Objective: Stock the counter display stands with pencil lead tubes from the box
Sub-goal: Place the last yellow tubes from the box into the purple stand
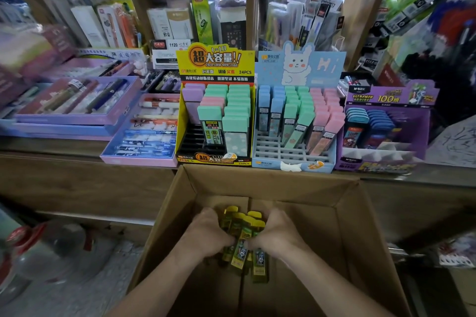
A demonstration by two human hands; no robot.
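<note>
Inside an open cardboard box (365, 226) below the counter lies a bunch of yellow pencil lead tubes (243, 234). My left hand (206, 233) grips the bunch from the left and my right hand (278, 231) grips it from the right, fingers curled round the tubes. On the counter above stand three display stands: a yellow one (215, 105) with mint, pink and lilac tubes and empty front slots, a pale blue rabbit one (296, 116) with empty front rows, and a purple one (386, 123) holding blue tubes.
Purple and pink pen trays (77, 105) sit on the counter to the left. Shelves of boxed stationery (201, 13) rise behind the stands. A clear plastic bottle with a red cap (38, 252) is at the lower left, beside the box.
</note>
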